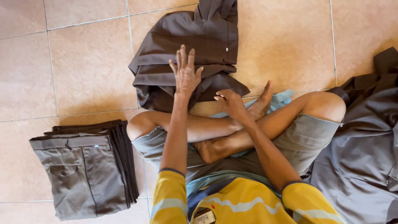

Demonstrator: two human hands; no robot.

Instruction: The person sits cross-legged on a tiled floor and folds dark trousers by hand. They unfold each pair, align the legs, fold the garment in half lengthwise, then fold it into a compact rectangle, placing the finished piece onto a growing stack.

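While left hand (185, 74) presses brown trousers (195, 49)

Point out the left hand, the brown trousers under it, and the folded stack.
left hand (185, 74), head view, back of the hand.
brown trousers (207, 37), head view, upper cloth panel.
folded stack (78, 174), head view, top garment's seat.

Crumpled dark brown cloth trousers (195, 49) plain, one small white speck at seam; neat folded stack of grey-brown cloth trousers (83, 170), top pair taupe, edges beneath darker brown, tiny pale blue tag at waistband; loose heap of grey-brown fabric (365, 149) plain; glossy tiled floor (83, 62) peach-beige, mottled, pale grout lines; person's short sleeves (170, 199) yellow with light wavy stripe, navy cuff trim; frayed shorts (306, 132) grey-khaki; light blue cloth (282, 98) under legs.
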